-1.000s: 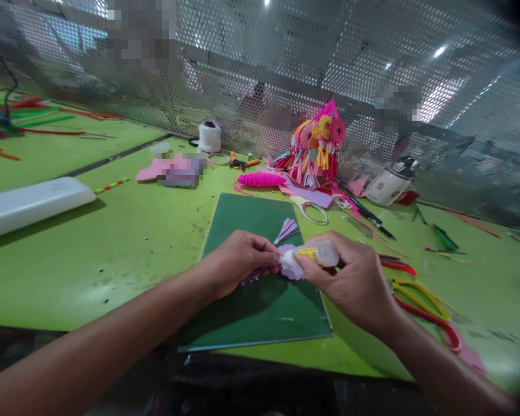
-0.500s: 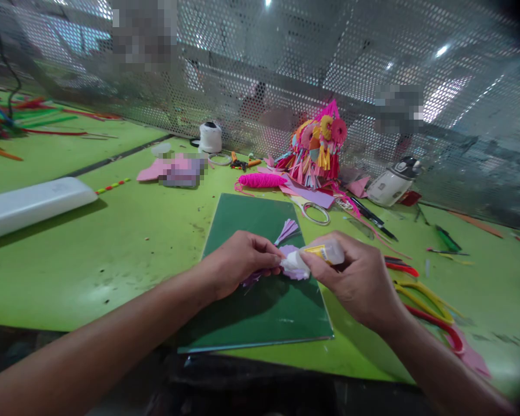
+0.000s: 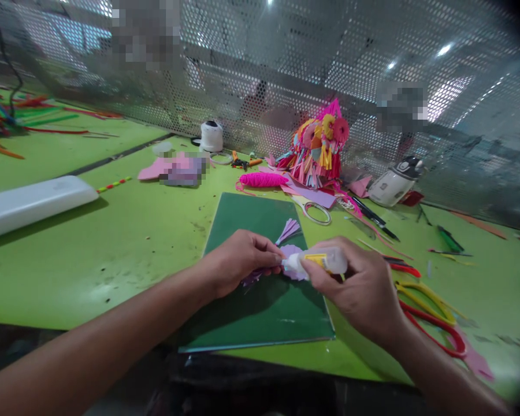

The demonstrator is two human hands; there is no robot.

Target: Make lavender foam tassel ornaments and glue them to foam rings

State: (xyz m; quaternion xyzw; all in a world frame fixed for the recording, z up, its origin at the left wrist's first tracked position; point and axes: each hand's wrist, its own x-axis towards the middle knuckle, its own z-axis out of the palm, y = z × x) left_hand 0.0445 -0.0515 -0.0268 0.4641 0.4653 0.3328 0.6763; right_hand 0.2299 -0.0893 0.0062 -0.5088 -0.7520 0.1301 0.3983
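Glue bottle tilted flatter, grip-held.

Glue bottle tips flatter as the right hand drifts toward 3 o'clock

The right hand now sits a little further toward 3 o'clock and slightly lower than a second ago. The glue bottle in it lies more level, its body swung out toward 3 o'clock, its nozzle pointing to 9 o'clock at the purple paper flower, with less of the flower covered than before.
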